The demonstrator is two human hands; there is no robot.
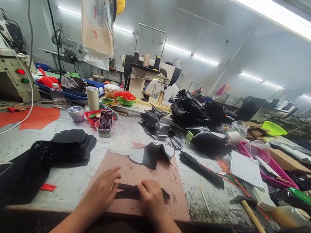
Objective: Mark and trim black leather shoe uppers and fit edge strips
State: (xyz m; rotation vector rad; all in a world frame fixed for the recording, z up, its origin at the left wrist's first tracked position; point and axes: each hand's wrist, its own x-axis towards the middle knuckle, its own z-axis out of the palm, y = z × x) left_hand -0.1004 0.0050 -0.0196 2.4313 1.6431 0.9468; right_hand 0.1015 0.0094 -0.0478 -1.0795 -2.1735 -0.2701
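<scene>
My left hand [101,192] and my right hand [150,198] rest close together on a narrow black strip of material [128,193]. The strip lies on a pinkish-brown board [143,174] at the near edge of the table. Fingers of both hands are curled and press down on the strip, the left on its left end, the right on its middle. A folded black leather piece [154,154] on a white shape lies at the board's far end.
A stack of black cut pieces [73,144] lies left. A phone in a clear cup [105,121], black leather heaps [193,114], a notebook [245,169], a pink basket [271,166] and a hammer [251,215] crowd the table. A sewing machine [151,75] stands behind.
</scene>
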